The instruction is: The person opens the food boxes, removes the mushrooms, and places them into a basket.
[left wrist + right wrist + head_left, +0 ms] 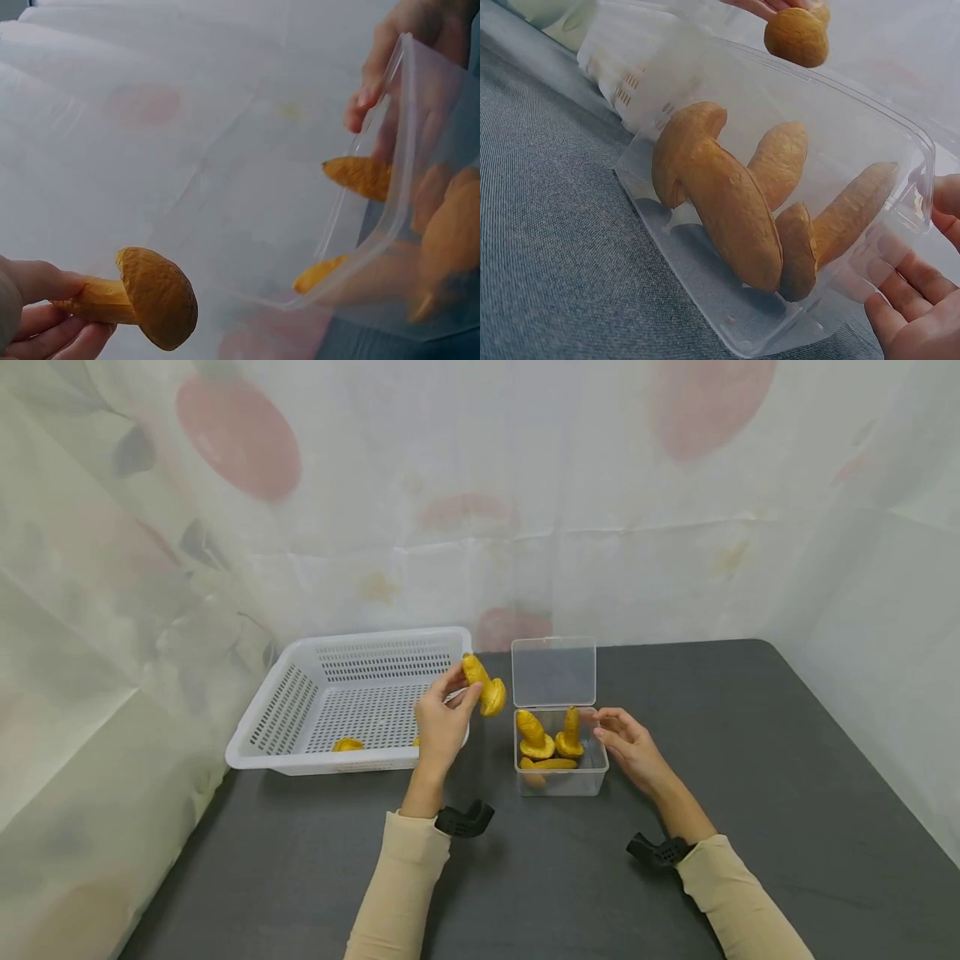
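Golden-yellow and thick-stemmed, a single mushroom (492,695) sits at the fingertips of the left hand (441,722), thumb and fingers nearly closed round the stem, the cap clear of them. That hold looks good for control: with the cap pointing away from the palm, the fingers hide little of it. Right of this hand, and just left of the right hand (633,750), stands the clear plastic box (562,783), its lid (553,672) raised behind. The right hand's fingers are relaxed and slightly parted at the near wall; a light, steady touch there should stop the box sliding. Three mushrooms (724,206) lie inside, two stem-up, so any lowering there would best aim for a gap, with the left wrist kept above the rim and a soft, low release. Left of the left hand, the white perforated basket (360,763) holds another mushroom (348,744).
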Demonstrator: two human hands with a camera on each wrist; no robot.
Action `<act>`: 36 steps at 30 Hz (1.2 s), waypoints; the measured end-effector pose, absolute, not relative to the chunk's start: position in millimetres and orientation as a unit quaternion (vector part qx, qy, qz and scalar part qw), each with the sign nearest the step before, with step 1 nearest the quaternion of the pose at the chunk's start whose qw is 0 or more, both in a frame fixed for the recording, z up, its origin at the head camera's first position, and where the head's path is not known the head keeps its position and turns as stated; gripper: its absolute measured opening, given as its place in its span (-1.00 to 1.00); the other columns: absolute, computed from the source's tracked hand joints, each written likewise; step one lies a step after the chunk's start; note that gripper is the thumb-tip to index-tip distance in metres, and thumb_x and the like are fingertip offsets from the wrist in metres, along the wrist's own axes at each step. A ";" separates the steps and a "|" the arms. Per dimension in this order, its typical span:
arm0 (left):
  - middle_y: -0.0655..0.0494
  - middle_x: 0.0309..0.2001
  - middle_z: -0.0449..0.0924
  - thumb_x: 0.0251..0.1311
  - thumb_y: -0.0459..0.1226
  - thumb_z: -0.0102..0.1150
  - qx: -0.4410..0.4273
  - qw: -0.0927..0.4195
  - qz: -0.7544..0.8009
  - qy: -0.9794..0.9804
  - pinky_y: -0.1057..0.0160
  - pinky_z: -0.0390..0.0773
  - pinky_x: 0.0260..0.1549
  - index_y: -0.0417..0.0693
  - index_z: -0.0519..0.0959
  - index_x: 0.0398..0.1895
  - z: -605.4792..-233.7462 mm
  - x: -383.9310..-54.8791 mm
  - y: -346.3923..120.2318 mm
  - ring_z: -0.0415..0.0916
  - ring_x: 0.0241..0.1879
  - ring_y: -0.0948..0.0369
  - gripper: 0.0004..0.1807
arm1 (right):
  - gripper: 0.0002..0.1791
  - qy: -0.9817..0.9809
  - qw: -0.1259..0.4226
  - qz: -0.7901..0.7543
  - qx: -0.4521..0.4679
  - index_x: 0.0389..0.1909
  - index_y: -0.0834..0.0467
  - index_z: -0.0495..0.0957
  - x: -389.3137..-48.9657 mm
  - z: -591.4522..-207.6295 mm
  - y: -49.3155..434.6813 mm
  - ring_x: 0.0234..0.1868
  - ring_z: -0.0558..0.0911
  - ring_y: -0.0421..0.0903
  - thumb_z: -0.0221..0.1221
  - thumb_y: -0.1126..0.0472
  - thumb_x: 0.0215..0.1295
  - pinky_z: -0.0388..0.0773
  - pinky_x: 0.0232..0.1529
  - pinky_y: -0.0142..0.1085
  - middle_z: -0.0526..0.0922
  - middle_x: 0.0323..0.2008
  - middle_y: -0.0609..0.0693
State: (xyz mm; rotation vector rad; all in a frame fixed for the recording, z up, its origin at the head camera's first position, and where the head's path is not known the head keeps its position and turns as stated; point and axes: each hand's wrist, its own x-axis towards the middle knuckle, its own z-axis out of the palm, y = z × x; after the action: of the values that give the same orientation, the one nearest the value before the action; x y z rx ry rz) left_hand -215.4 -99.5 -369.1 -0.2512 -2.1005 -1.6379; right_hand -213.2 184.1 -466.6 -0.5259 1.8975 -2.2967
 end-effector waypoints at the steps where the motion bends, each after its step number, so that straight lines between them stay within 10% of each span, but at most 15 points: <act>1: -0.32 0.03 0.59 0.20 -0.37 0.25 -0.090 0.232 -0.600 -0.760 0.15 0.68 0.02 -0.36 0.49 0.18 -368.5 -216.2 -102.8 0.59 0.04 -0.13 -0.53 | -0.83 0.627 0.058 -0.758 -0.172 0.00 0.05 0.39 -213.1 -466.4 183.8 0.14 0.49 -0.43 -0.01 0.29 0.46 0.44 0.12 -0.67 0.54 0.05 -0.28; 20: -0.30 0.08 0.56 0.21 -0.39 0.22 0.000 0.271 -0.616 -0.740 0.63 0.60 -0.09 -0.32 0.48 0.19 -370.3 -227.7 -154.2 0.55 0.09 -0.07 -0.54 | -0.82 0.623 0.049 -0.762 -0.171 -0.04 -0.02 0.41 -214.7 -469.1 183.8 0.10 0.49 -0.44 0.01 0.29 0.44 0.45 0.10 -0.67 0.52 0.00 -0.28; 36: -0.30 0.08 0.57 0.21 -0.41 0.21 0.049 0.294 -0.607 -0.737 0.52 0.63 -0.01 -0.30 0.51 0.18 -378.5 -232.0 -176.9 0.56 0.11 -0.08 -0.56 | -0.82 0.641 0.050 -0.750 -0.155 -0.01 0.04 0.38 -213.0 -465.5 182.4 0.11 0.47 -0.43 -0.01 0.30 0.45 0.44 0.10 -0.67 0.50 0.02 -0.25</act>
State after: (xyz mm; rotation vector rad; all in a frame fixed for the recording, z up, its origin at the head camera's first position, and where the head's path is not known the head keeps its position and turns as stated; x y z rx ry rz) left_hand -232.0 -176.9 -378.5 0.1308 -1.9613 -1.6168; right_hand -213.0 182.4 -465.5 -0.4717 1.9524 -2.2832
